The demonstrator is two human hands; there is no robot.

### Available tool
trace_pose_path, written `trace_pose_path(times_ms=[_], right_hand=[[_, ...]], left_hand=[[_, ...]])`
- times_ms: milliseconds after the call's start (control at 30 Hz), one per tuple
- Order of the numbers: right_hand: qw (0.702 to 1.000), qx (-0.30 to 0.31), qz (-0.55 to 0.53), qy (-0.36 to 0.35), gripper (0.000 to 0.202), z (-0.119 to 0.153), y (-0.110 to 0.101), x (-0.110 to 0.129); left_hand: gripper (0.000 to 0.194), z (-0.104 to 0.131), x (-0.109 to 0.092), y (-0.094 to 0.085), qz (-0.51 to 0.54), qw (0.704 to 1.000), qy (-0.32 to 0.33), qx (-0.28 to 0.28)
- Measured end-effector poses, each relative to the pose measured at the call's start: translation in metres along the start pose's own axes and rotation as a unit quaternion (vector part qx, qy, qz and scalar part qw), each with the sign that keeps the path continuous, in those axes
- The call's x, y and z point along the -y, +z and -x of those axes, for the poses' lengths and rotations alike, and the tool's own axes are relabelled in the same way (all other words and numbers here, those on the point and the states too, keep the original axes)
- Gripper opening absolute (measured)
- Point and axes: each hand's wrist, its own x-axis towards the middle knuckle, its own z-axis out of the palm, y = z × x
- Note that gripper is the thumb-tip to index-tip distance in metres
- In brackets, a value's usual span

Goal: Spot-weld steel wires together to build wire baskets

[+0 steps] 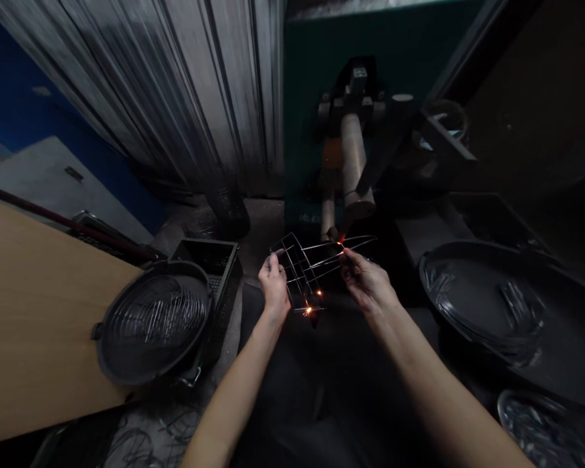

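both hands hold a small wire grid frame (305, 270) up in front of a spot welding machine (353, 162), just below its copper-coloured electrode arm (355, 166). the left hand (274, 286) is closed around the frame's left edge, fingers curled over the wires and thumb on the near side. the right hand (368, 283) grips the frame's right side, its fingertips pinched on the long wires that stick out to the right of the frame, close under the tip of the electrode arm. a bright orange glow shows where those wires meet that tip, and a few sparks (309, 309) hang at the frame's lower edge, between the two hands.

to the left of the frame, lower down, a round black tub (108, 354) holds a stack of round wire grilles (153, 318). touching that tub on its far side stands a black plastic crate (224, 260). a tan wooden board (34, 312) lies further left of the frame, beside the tub. to the right of the frame sits a large black basin (468, 299) with loose cut wires in it, and nearer the camera on that side a second container (541, 426) of short wire pieces shows at the bottom corner. behind the frame, left of the machine, hangs a grey corrugated metal sheet (175, 97).
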Motion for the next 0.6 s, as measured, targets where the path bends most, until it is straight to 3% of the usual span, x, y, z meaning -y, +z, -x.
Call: trace_pose_path(times_ms=[233,500,600], right_hand=[[0.999,0.028,0.024,-0.016,0.020,0.006,-0.029,0.004],[0.998,0.001,0.059,-0.029,0.019,0.020,-0.030,0.012],[0.986,0.059,0.129,-0.091,0.026,0.034,-0.033,0.008]], left_hand=[[0.034,-0.008,-0.004,0.005,0.026,0.999,-0.005,-0.023],[0.028,-0.019,-0.001,0.007,0.016,1.000,-0.002,-0.023],[0.026,-0.021,-0.001,0.009,0.007,1.000,-0.001,-0.017]])
